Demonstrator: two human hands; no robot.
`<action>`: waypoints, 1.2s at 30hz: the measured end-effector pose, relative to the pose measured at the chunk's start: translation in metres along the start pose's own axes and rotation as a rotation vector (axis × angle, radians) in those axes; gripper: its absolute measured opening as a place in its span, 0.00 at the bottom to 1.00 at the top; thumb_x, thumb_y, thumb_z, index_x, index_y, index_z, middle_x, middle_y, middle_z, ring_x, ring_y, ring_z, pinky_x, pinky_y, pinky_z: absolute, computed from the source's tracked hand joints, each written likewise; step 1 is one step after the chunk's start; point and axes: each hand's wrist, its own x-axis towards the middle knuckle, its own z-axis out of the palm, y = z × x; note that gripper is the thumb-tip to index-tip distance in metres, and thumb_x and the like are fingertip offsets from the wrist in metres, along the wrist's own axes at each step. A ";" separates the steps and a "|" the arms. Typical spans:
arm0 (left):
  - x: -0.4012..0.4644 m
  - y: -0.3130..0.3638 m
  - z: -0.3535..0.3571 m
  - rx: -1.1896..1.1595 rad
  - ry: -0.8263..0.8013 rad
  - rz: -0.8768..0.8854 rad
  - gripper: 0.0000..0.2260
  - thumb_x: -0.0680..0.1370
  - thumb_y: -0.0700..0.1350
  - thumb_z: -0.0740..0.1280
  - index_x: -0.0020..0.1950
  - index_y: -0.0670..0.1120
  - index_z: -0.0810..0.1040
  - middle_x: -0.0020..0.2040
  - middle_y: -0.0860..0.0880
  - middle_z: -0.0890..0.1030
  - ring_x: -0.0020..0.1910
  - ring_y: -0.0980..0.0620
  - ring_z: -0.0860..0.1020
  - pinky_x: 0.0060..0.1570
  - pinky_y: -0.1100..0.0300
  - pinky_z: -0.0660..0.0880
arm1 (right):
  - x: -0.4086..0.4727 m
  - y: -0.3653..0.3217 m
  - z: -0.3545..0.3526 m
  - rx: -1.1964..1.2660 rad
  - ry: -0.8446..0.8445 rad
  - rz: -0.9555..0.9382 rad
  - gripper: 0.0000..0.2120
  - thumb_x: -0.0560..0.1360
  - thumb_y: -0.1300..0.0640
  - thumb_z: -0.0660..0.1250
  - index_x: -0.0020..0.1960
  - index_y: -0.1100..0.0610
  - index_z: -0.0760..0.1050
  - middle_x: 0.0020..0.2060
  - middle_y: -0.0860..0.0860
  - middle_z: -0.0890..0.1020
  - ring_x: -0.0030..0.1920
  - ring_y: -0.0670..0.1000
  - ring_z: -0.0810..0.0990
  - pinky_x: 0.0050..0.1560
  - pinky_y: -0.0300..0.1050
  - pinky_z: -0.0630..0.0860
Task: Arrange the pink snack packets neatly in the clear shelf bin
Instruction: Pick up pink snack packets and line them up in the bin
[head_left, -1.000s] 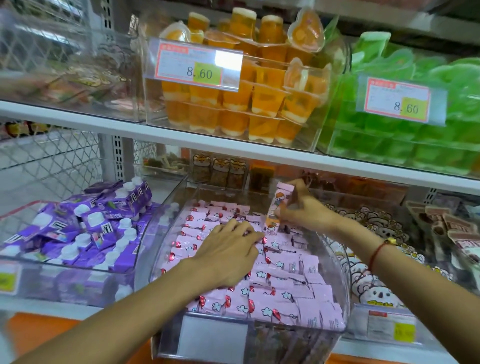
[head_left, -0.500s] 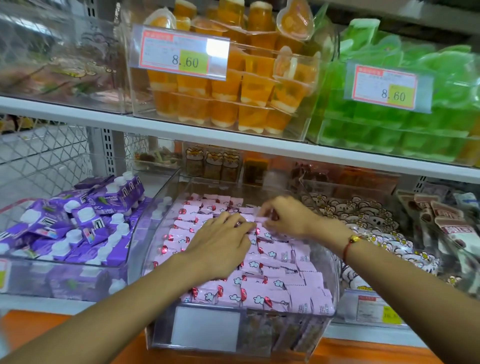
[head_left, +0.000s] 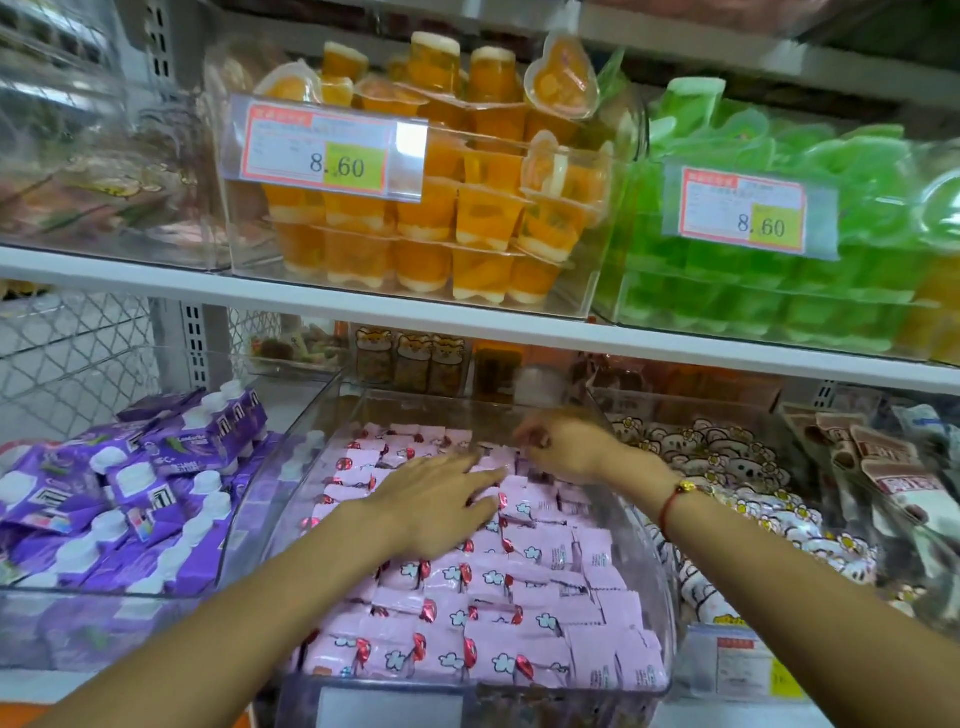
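My left hand (head_left: 441, 499) lies flat on the pink packets (head_left: 467, 597) in the clear bin (head_left: 662, 571), centre frame, steadying rows; my right hand (head_left: 563, 444) pinches one at the back, seating it

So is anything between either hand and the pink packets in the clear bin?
Nothing visible. The left hand rests flat on the pink snack packets in the clear plastic shelf bin; the right hand is already at the rear packets.
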 end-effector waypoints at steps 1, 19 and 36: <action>0.000 -0.001 -0.001 0.015 -0.001 0.008 0.22 0.82 0.58 0.47 0.77 0.59 0.53 0.79 0.50 0.50 0.77 0.49 0.51 0.72 0.52 0.51 | 0.003 -0.002 0.001 -0.010 -0.017 0.004 0.13 0.78 0.58 0.61 0.62 0.54 0.74 0.59 0.53 0.79 0.55 0.52 0.78 0.55 0.45 0.75; -0.004 0.002 -0.005 0.042 0.008 0.005 0.20 0.82 0.55 0.50 0.73 0.55 0.63 0.73 0.49 0.66 0.68 0.47 0.65 0.65 0.52 0.61 | 0.010 -0.010 -0.004 0.245 -0.017 0.079 0.01 0.75 0.58 0.68 0.44 0.54 0.77 0.39 0.48 0.78 0.41 0.46 0.76 0.38 0.32 0.70; -0.017 0.010 -0.039 -0.589 0.363 -0.303 0.19 0.73 0.47 0.71 0.62 0.54 0.71 0.59 0.53 0.75 0.50 0.54 0.77 0.48 0.55 0.77 | -0.080 -0.037 -0.007 1.414 0.505 0.328 0.09 0.80 0.58 0.59 0.59 0.60 0.72 0.51 0.58 0.82 0.44 0.47 0.79 0.44 0.36 0.79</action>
